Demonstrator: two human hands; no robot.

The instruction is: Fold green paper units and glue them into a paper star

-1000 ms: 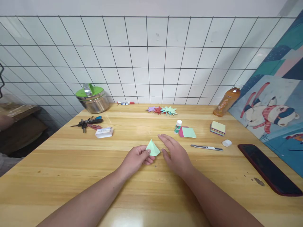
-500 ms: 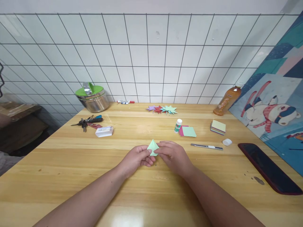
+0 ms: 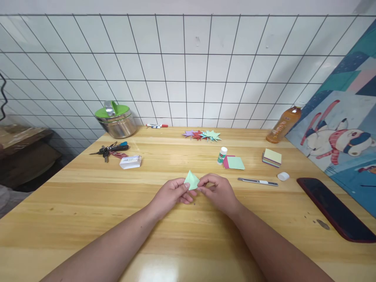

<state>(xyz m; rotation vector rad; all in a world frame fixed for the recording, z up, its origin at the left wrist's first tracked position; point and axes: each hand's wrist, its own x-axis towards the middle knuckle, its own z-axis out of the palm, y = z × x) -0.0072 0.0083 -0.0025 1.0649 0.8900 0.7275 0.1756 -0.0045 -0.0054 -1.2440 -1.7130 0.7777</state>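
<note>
A small folded piece of light green paper (image 3: 191, 180) with a pointed top is held up between my hands over the table. My left hand (image 3: 173, 194) pinches its lower left side, thumb in front and fingers behind. On the other side, my right hand (image 3: 217, 192) pinches the paper's right corner between thumb and fingertips. Beyond my hands stand a glue stick (image 3: 222, 156) with a white cap and, beside it, square sheets of green paper (image 3: 235, 163) and pink paper. Folded paper stars (image 3: 210, 135) in purple, red and green lie near the wall.
On the right are a utility knife (image 3: 257, 181), white cap (image 3: 283, 176), sticky note stack (image 3: 272, 157), dark tray-like slab (image 3: 335, 207) and orange drink bottle (image 3: 284, 124). Leftward are a lidded steel pot (image 3: 117, 122), keys (image 3: 109, 150), a white box (image 3: 131, 161) and markers (image 3: 157, 126).
The green paper has turned slightly between my hands. My right fingers have moved from over its front to a pinch at its right corner. The view has shifted a little.
</note>
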